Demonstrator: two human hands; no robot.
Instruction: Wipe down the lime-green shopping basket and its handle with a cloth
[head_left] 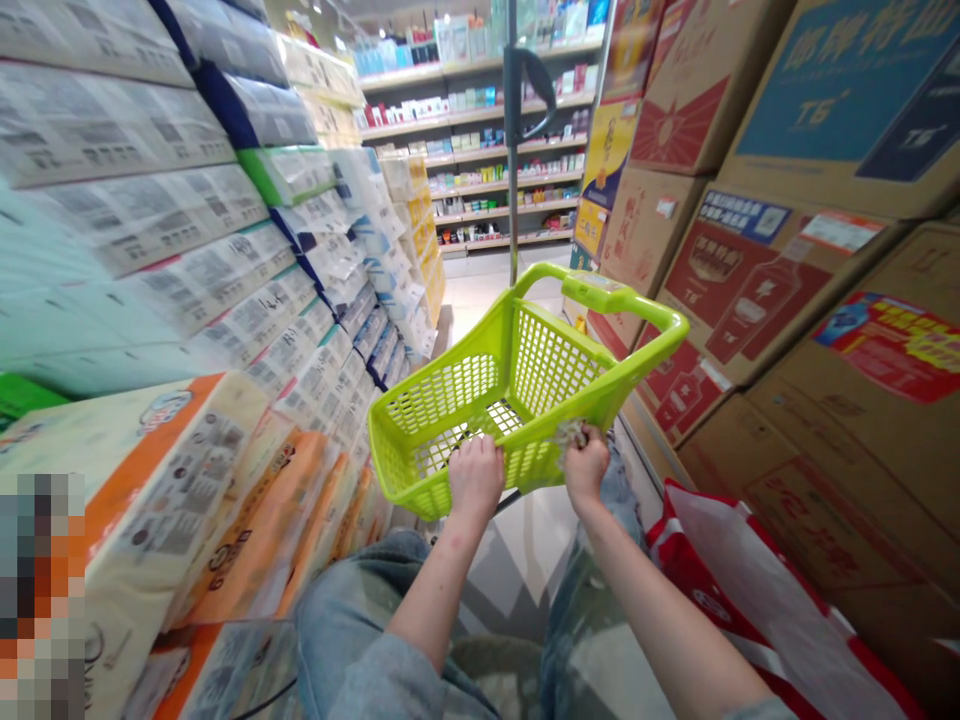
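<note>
While left hand [477, 474] grips basket [562, 352] | packs [247, 285] left | cartons [754, 285] right | pole [513, 205] beyond

Basket [600, 400]: lime green, walls pierced in a lattice. Crumpled wad [568, 438]: greyish white. Jeans [360, 590]: faded blue. Near left, packs [251, 520]: cream and orange. Right, cartons [750, 280]: brown, printed red or blue. Near right, bag [780, 575]: red and white.

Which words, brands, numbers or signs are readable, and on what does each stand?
"郎牌特", next character unclear: upper right box.
"T6": same box, twice.
"T6": red panel of the box below.
Too small or blurred: other print on the boxes, wrapped packs, red sticker, red bag and shelf goods.
Basket: nothing readable.
</note>
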